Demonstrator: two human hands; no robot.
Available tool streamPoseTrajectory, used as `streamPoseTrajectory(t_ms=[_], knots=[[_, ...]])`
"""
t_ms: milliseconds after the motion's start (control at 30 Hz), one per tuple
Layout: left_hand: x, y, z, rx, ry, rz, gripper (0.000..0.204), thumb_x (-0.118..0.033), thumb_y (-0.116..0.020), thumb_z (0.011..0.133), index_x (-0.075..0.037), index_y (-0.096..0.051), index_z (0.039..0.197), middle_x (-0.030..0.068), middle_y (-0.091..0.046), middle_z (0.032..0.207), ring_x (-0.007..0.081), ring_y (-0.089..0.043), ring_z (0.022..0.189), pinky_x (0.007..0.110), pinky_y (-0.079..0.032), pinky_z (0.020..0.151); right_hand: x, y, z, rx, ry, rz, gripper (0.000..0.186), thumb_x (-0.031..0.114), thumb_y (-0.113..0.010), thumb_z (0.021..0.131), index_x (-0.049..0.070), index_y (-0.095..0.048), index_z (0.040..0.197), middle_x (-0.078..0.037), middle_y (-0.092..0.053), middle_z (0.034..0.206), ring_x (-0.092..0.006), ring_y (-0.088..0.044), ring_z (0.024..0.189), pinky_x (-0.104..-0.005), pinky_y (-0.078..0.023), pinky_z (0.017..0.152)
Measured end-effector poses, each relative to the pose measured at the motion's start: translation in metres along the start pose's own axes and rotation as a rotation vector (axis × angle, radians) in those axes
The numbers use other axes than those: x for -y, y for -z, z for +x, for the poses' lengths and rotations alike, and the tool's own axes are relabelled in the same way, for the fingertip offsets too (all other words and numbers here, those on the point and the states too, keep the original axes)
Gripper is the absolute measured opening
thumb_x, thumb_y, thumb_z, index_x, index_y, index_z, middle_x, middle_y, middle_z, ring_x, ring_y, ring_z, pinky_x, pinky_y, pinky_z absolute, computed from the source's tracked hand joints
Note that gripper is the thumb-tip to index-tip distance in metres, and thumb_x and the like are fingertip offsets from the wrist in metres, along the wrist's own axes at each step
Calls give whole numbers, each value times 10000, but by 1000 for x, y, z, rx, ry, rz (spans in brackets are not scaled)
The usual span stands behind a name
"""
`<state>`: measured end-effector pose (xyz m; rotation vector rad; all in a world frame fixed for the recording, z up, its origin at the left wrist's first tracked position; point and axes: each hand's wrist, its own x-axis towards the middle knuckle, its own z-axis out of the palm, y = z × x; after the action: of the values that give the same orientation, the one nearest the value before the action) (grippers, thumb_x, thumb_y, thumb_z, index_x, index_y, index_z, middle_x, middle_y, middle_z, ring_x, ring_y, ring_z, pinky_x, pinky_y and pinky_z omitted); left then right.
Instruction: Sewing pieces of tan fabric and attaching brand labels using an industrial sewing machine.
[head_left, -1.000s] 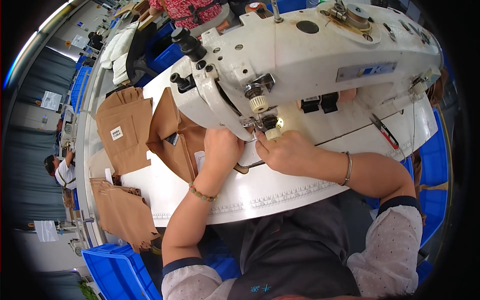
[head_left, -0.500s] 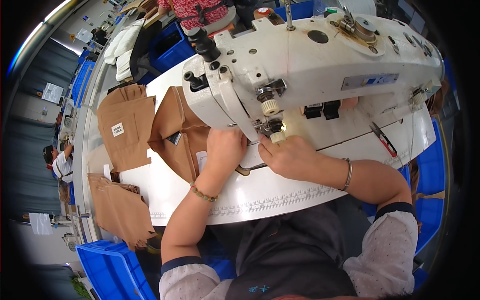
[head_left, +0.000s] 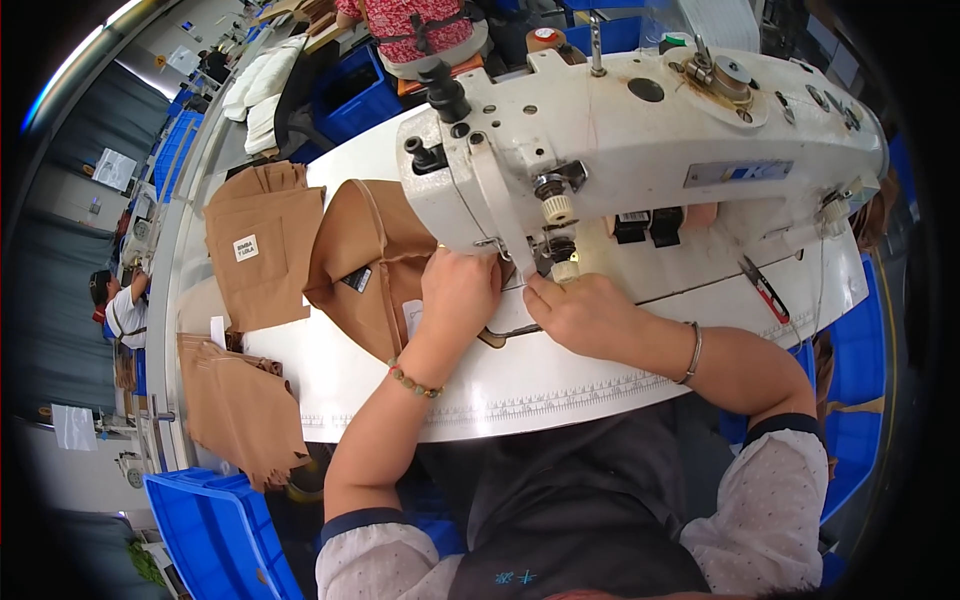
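Observation:
A white sewing machine [head_left: 620,140] stands over the white table in front of me. My left hand [head_left: 460,298], a beaded bracelet at its wrist, is closed at the edge of a brown cloth piece [head_left: 345,235], just left of the needle area. That piece is folded and seamed, with a small dark label [head_left: 357,280] on it. My right hand [head_left: 588,312] wears a metal bangle. Its thumb and fingers are pinched together beside the needle area; what lies between them is hidden. The needle itself is also hidden by the machine's parts and my fingers.
Left on the table lie brown cloth panels [head_left: 262,285] with a white label, and a second brown stack [head_left: 240,395] overhangs the edge. Red-handled thread snips [head_left: 766,290] lie at right. Blue bins [head_left: 215,530] stand at lower left and right. Other people sit farther off.
The view has shifted slightly, so the machine appears farther right. Both hands stay beside the needle area with the same grip; the brown cloth shows only a slight shift.

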<state>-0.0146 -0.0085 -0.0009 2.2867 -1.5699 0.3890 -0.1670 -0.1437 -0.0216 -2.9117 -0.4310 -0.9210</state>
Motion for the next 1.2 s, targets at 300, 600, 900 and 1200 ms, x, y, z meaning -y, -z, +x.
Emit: streamPoseTrajectory(t_ms=[300, 600, 900, 1200], knots=[[61, 106, -27, -351, 386, -63, 302, -28, -661, 873, -50, -694, 1172, 137, -710, 1078, 297, -662, 1023, 408, -535, 881, -3, 4, -12, 151, -28, -55, 268, 110, -637, 782, -18, -715, 1005, -212, -724, 1118, -182, -681, 638, -296, -534, 530], [173, 121, -118, -135, 714, 57, 289, -147, -795, 844, -28, -695, 1088, 148, -689, 940, 318, -653, 787, 381, -524, 742, -1, -4, -4, 88, -23, -53, 219, 105, -646, 809, 5, -713, 992, -176, -737, 1105, -195, -686, 647, -311, -535, 521], [13, 189, -116, -7, 265, 7, 489, -21, -843, 649, -96, -722, 1117, 106, -673, 1010, 305, -666, 927, 393, -556, 763, -6, -5, -11, 47, 5, -34, 212, 96, -623, 803, -5, -665, 985, -180, -710, 1135, -183, -689, 646, -316, -545, 547], [35, 103, -89, -154, 234, -195, 226, -164, -803, 818, -15, -726, 970, 130, -708, 1006, 328, -648, 907, 409, -530, 794, -6, -2, -14, 46, -11, -35, 208, 98, -624, 808, 8, -663, 991, -176, -706, 1151, -190, -685, 635, -325, -546, 552]])
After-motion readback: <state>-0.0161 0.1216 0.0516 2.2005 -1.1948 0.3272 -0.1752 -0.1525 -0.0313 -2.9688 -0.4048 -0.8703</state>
